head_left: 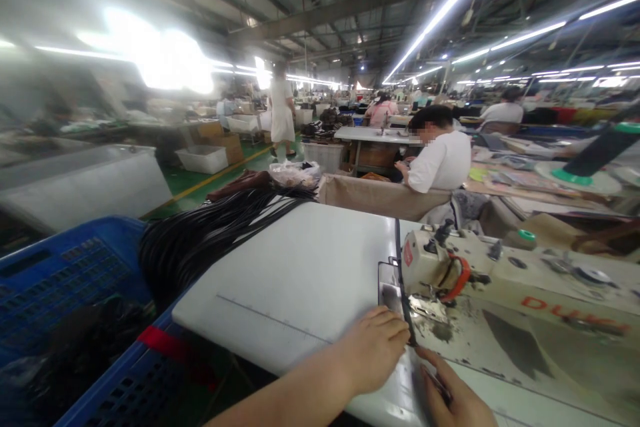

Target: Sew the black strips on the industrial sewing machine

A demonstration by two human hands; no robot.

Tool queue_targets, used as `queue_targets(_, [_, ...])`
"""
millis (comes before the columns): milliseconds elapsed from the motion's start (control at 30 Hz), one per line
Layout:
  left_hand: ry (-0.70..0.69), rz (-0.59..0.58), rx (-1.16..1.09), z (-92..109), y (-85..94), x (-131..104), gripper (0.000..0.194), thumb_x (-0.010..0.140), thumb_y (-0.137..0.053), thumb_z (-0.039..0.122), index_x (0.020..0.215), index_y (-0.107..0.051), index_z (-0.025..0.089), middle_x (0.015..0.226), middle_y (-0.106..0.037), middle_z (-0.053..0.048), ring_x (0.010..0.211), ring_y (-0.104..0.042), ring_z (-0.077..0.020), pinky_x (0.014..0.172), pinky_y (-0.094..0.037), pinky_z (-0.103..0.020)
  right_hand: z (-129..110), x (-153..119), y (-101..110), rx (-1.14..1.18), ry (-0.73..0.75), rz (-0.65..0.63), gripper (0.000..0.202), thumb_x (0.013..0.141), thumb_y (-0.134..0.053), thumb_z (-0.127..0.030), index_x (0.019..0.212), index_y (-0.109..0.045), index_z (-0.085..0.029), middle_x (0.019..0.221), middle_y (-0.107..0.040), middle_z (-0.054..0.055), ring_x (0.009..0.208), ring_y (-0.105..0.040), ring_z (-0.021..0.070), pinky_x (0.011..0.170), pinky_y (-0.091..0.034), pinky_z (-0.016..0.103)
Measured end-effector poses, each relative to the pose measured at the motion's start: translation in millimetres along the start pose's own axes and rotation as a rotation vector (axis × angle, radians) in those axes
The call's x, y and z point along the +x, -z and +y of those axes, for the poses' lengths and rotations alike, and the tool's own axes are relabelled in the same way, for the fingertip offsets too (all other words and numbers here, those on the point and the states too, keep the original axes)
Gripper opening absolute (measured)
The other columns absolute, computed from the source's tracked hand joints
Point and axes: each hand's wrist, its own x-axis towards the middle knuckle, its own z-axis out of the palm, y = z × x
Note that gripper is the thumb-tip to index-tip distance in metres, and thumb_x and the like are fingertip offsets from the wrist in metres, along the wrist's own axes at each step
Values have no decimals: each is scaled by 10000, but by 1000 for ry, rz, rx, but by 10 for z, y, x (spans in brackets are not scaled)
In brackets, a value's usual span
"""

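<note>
Left hand: the left hand [377,350] lies palm down, fingers together, over the narrow black strip; whether it pinches it is hidden.
Right hand: the right hand [455,390] is curled just beside it, near the strip's close end; I cannot tell what its fingers grip.
Strip: the narrow black strip [399,243] runs along the sewing head's left side towards the hands.
Machine: a cream metal sewing machine [555,290] with red lettering stands immediately right of the strip, bounding that side.
Tabletop: smooth white tabletop [300,247], with a printed ruler line.
Left side: a bundle of long, thin black strips [175,250] drapes over the table's edge beside a blue perforated plastic basket [80,250] holding dark plastic bags [95,340].
Beyond: a beige fabric-sided bin [370,193], then a co-worker in a white top [443,160].
</note>
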Motion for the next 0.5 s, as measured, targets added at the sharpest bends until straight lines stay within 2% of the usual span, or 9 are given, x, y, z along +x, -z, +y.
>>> queue_targets(167, [27,3,12,1,-26,-10,423,1090,-383,333,1417,-573,145,1489,-605,-81,1415,-521,-202,1247,-326,-370,10,-88,14,-139,80,172,377,957,-459,-398,1081,-758,-205,943,-816,88,773,-785,239,694,-601,290])
queue_targets(333, [80,-28,16,-16,-100,-19,423,1079,-417,325,1435,-565,150,1529,-566,-92,1473,-460,-217,1263,-309,-414,-143,-132,44,-257,170,173,345,894,-478,-219,1121,-736,-188,974,-810,79,782,-763,200,712,-557,257])
queue_targets(500, [125,-77,16,-54,-160,-4,446,1078,-410,348,1466,-536,166,1577,-514,-83,1523,-383,-240,1277,-280,-465,-175,-153,25,-270,186,193,323,878,-480,-172,1095,-719,-187,947,-795,64,753,-725,185,693,-516,253])
